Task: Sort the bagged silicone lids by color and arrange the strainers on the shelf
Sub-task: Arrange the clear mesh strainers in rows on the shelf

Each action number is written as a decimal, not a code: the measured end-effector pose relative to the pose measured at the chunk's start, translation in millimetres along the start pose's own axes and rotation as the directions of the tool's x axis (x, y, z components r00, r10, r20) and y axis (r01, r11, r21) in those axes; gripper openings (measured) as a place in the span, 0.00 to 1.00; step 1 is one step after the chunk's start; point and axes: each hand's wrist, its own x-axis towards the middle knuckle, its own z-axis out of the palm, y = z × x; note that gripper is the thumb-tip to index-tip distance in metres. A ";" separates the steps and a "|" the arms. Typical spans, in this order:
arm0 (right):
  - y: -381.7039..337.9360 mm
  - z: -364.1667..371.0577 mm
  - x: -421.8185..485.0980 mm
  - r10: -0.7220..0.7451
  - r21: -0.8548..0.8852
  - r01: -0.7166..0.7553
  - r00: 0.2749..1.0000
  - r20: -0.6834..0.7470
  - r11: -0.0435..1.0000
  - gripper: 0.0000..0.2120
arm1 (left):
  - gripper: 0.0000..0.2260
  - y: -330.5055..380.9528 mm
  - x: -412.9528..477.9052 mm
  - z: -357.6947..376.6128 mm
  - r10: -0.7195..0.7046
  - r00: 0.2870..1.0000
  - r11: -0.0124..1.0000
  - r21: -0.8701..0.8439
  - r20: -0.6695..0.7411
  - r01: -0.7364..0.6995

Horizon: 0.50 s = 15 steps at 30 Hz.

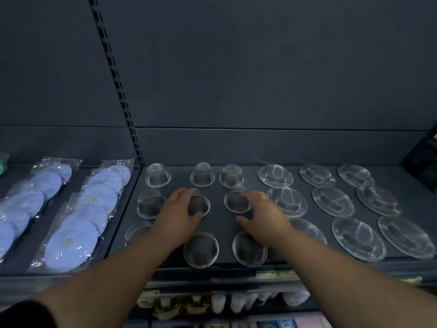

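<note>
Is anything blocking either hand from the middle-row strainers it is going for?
Nothing visible. The left hand curls round the centre strainer; the right hand has fingers on the next strainer, grip unclear. The other strainers stand apart.
</note>
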 end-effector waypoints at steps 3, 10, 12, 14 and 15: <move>3.1 1.0 19.5 -0.055 -0.019 0.056 0.998 0.035 0.998 0.30 | 0.30 -2.1 16.6 4.7 -0.043 0.996 0.998 0.050 0.079 0.039; 11.4 5.0 51.0 -0.111 -0.046 0.120 0.980 0.165 0.992 0.32 | 0.27 4.9 27.9 12.1 -0.095 0.991 0.995 0.031 0.089 0.093; 13.0 1.9 52.3 -0.126 -0.050 0.136 0.979 0.160 0.989 0.31 | 0.27 7.5 27.8 13.1 -0.076 0.992 0.997 0.039 0.098 0.072; 15.4 -1.3 51.0 -0.135 -0.045 0.144 0.978 0.161 0.989 0.29 | 0.27 10.9 27.6 13.4 -0.061 0.992 0.997 0.055 0.107 0.055; 17.0 -2.7 50.0 -0.137 -0.043 0.146 0.977 0.163 0.988 0.29 | 0.27 12.7 27.8 13.6 -0.059 0.992 0.997 0.061 0.111 0.052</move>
